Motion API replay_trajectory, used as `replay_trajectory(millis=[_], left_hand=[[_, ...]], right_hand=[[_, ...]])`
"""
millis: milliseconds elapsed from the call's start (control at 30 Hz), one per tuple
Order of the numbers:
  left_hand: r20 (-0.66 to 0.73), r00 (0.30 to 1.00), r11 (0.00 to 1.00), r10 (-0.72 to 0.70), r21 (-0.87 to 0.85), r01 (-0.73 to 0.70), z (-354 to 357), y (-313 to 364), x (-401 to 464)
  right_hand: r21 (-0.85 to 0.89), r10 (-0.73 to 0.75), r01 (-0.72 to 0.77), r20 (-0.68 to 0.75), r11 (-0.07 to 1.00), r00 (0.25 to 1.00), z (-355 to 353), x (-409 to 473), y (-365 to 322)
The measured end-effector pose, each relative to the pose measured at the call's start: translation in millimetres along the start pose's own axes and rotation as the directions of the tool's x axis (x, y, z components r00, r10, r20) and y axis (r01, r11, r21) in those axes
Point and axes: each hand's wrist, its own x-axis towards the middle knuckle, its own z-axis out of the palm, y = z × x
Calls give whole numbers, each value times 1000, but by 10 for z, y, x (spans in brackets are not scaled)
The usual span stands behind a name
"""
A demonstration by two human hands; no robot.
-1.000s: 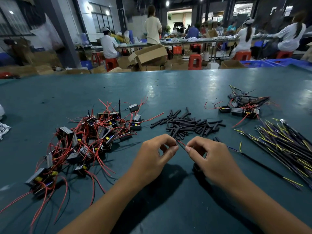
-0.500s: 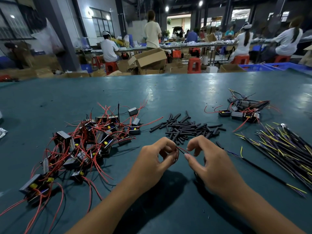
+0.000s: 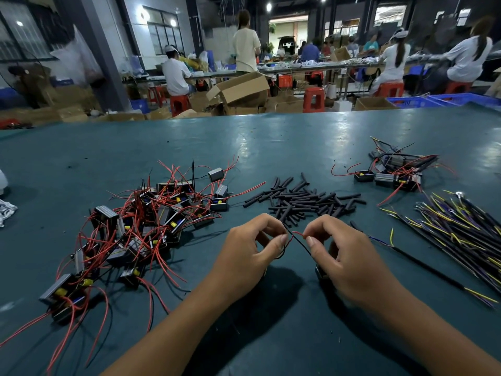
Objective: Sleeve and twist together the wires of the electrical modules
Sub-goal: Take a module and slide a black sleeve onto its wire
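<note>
Now your two hands, left hand [image 3: 250, 252] and right hand [image 3: 343, 255], each pinch thin wires [image 3: 296, 238] between them, one red, one black, maybe more, over the green table [image 3: 271, 147].

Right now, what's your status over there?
Left hand and right hand both pinching thin wires above the table. Sleeves just behind. Nothing in the way.

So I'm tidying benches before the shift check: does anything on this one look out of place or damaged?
Nothing looks damaged. The unfinished modules lie in a loose tangle of red wires at left, the black sleeves are scattered mid-table, and small specks of debris dot the table. Both hands pinch thin wires between them.
</note>
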Motion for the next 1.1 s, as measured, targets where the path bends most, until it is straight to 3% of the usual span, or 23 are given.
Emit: replay_trajectory(millis=[267, 467, 800, 967, 1100], left_hand=[[-19, 1000, 1000, -24, -19, 24, 9, -26, 33], [103, 994, 1000, -22, 19, 20, -106, -72, 65], [292, 956, 998, -31, 66, 12, -154, -73, 113], [270, 960, 994, -76, 97, 52, -165, -98, 82], [148, 982, 979, -114, 184, 86, -129, -139, 73]], right_hand=[[46, -73, 67, 143, 997, 987, -93, -4, -7], [32, -41, 39, 70, 999, 997, -136, 12, 64], [94, -66, 51, 172, 994, 983, -203, 31, 87], [177, -54, 3, 287, 984, 956, -298, 40, 73], [221, -90, -12, 443, 975, 892, -392, 49, 87]])
